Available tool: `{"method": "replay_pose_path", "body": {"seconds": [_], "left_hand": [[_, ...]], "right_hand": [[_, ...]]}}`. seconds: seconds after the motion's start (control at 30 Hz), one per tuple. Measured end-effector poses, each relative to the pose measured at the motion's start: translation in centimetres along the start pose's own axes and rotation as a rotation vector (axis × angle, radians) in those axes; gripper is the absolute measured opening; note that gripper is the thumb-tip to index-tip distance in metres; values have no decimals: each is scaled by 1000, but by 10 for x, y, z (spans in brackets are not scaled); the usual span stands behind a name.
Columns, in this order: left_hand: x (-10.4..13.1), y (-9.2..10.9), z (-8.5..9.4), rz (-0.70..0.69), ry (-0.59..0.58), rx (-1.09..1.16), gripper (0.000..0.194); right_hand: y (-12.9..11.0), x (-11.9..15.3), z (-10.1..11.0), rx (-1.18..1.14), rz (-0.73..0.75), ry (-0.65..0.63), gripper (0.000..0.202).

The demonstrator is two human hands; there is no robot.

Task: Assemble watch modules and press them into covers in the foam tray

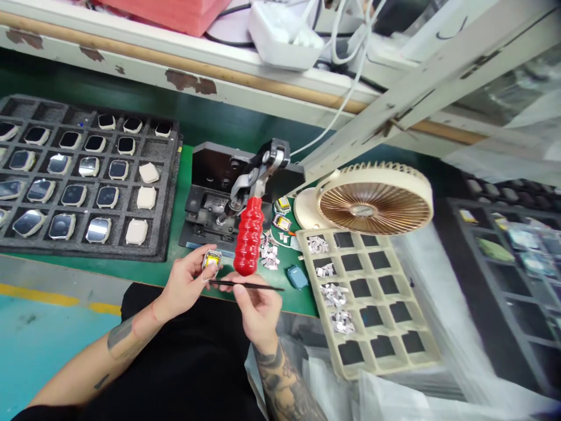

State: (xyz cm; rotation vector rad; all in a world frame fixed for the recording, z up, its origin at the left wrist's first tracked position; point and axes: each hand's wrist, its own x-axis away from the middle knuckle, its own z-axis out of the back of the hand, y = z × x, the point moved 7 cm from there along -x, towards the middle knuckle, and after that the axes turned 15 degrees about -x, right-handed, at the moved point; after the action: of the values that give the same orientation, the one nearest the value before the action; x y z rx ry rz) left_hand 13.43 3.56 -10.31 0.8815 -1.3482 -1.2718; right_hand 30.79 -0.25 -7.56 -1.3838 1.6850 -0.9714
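Note:
My left hand [186,280] holds an opened smartwatch case [212,261], its yellow and silver inside facing up. Pinched in my right hand [258,304] is a thin black tool [249,286], probably tweezers, its left end touching or close to the case's lower edge. Just beyond both hands stands a black toggle press [219,204] with a red ribbed handle [249,237]. Two more opened watch cases [281,222] lie right of the press. Near them are small silvery-white pieces [269,254] and a blue-grey box-like item [297,277].
A grey foam tray [164,234] of watches fills the left. To the right, a cream fan [372,199] overhangs a compartment tray [372,345] with silvery pieces in several cells. A shelf [144,70] spans the back, with a white cable hanging down. Dark trays [495,275] lie far right.

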Motion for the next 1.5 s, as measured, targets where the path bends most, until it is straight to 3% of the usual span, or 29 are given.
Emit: {"method": "replay_pose_path", "body": {"seconds": [0.07,0.13,0.23,0.33,0.4,0.47,0.53,0.63,0.73,0.8,0.87,0.93,1.03,1.2,1.33,1.4,1.5], "left_hand": [[-1,-1,0,24,32,50,51],[-2,-2,1,45,51,77,53],[-3,-1,3,64,46,83,57],[-6,0,5,63,13,121,59],[-7,0,8,72,10,164,58],[-8,-1,10,76,28,177,55],[-7,-1,11,52,35,137,52],[-3,1,8,-8,22,56,48],[1,0,5,-38,28,10,50],[1,-1,3,-48,39,-12,53],[1,-2,4,-55,57,-30,55],[0,-3,5,-64,70,-48,49],[-1,-2,8,-88,73,-73,40],[0,3,9,-108,23,-164,35],[1,4,7,-124,-6,-245,33],[2,3,6,-135,-6,-266,33],[2,4,5,-154,6,-271,33]], "right_hand": [[-18,-1,7,64,169,92,13],[-23,-6,11,140,236,155,13],[-6,-15,11,162,117,180,18],[16,-16,13,39,-8,199,23],[12,-16,21,-69,-16,178,24],[-12,-20,35,-135,30,115,23],[-55,-32,53,-65,110,42,20],[-115,-67,69,373,251,-16,13],[-133,-123,48,778,423,-57,12],[-130,-157,29,798,570,11,15],[-121,-175,10,770,683,44,19],[-112,-168,2,764,740,61,20],[-98,-120,10,834,741,57,23],[-52,-36,21,1199,664,-150,29],[-30,-20,32,1352,502,-247,32],[-43,-20,48,1386,430,-154,35],[-82,-22,87,1520,265,166,35]]}}
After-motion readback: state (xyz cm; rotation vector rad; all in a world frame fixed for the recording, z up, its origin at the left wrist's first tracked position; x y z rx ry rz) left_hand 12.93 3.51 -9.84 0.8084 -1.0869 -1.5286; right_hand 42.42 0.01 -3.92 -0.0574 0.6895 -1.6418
